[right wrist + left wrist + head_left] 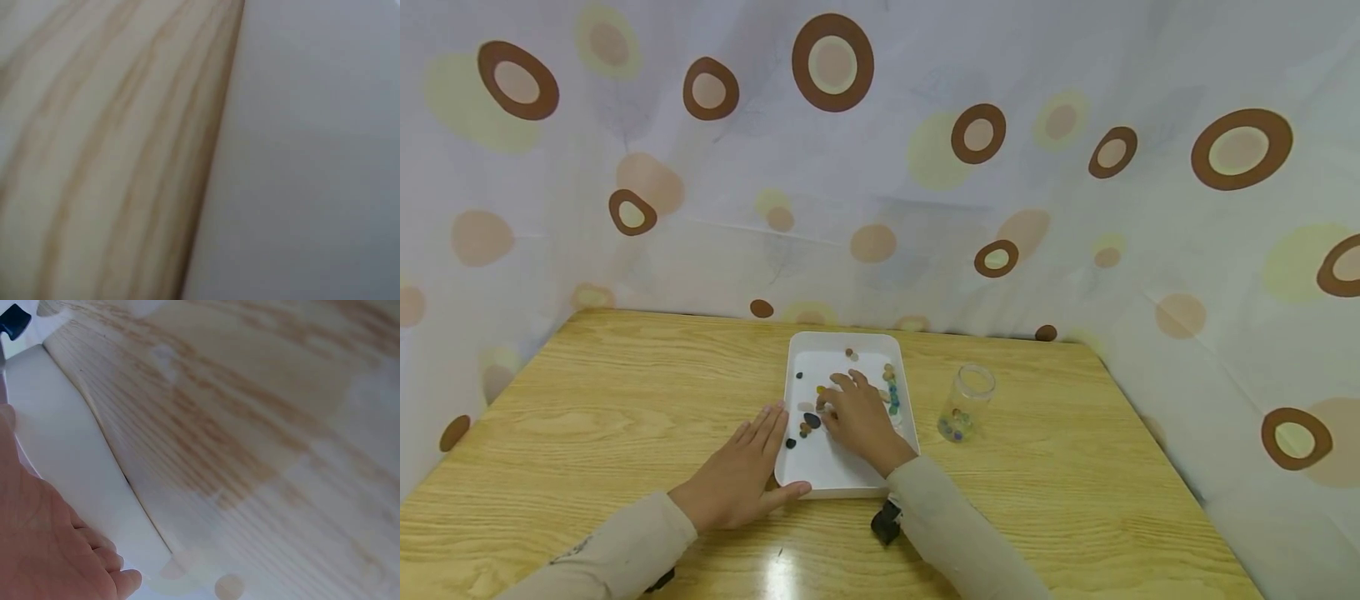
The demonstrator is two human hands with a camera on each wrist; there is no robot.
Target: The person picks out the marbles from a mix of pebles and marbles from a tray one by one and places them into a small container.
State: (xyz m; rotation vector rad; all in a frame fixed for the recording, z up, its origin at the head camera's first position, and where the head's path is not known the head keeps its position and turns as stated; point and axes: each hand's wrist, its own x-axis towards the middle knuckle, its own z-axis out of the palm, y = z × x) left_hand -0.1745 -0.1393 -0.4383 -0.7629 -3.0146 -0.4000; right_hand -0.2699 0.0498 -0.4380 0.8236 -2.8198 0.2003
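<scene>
A shallow white tray (842, 471) holds small stones and glass beads. My left hand (735, 472) rests along its left side, fingers straight and thumb at the near rim; in the left wrist view this hand (56, 544) lies against the tray's wall (69, 431). Over the middle of the tray is my right hand (859, 418), its fingers bent down and its thumb near the index finger. Whether they pinch a small stone is too small to tell. A dark oval stone (812, 421) lies beside the thumb. Blue-green beads (893, 398) line the right side.
Right of the tray stands a clear jar (967, 404) with several coloured beads at its bottom. Both sit on a wooden table (625, 392). A patterned sheet (880, 167) hangs behind it. The right wrist view has only tray wall (300, 156) and table.
</scene>
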